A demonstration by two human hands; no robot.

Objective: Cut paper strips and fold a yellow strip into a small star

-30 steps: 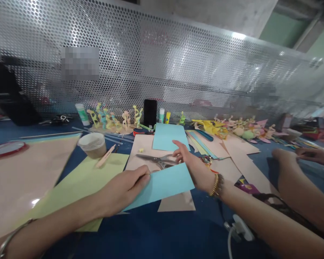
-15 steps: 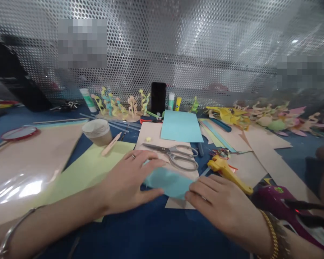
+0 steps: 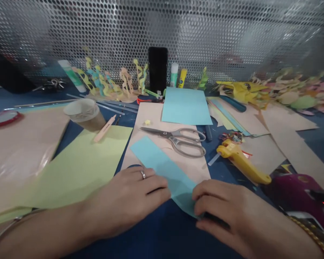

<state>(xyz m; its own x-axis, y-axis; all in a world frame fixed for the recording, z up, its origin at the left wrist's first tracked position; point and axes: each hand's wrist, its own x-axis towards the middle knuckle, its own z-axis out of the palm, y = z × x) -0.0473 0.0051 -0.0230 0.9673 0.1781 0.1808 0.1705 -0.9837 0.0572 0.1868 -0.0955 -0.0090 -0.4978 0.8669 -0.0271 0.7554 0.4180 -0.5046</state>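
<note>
A blue paper strip (image 3: 166, 167) lies slantwise on a pale pink sheet (image 3: 144, 113), its near end curving up off the sheet toward me. My left hand (image 3: 136, 199), with a ring on one finger, is closed, its thumb and index fingertips at the strip's lower left edge. At the near right end, my right hand (image 3: 229, 212) grips the strip between bent fingers and thumb; that end is partly hidden. Grey-handled scissors (image 3: 175, 138) rest just beyond the strip, blades pointing left. Behind them lies a blue paper sheet (image 3: 186, 106).
On the right are a yellow glue gun (image 3: 240, 162) and a purple device (image 3: 299, 196). To the left sit a paper cup (image 3: 83, 113), a pink pen-like tool (image 3: 105, 129) and a light green sheet (image 3: 89, 169). A phone (image 3: 158, 68) stands behind, beside glue sticks and curled paper pieces.
The strip, earlier bent up between both hands, now lies flatter and shows more of its length. My left hand has moved off its far end to its near edge. The camera view has tilted down.
</note>
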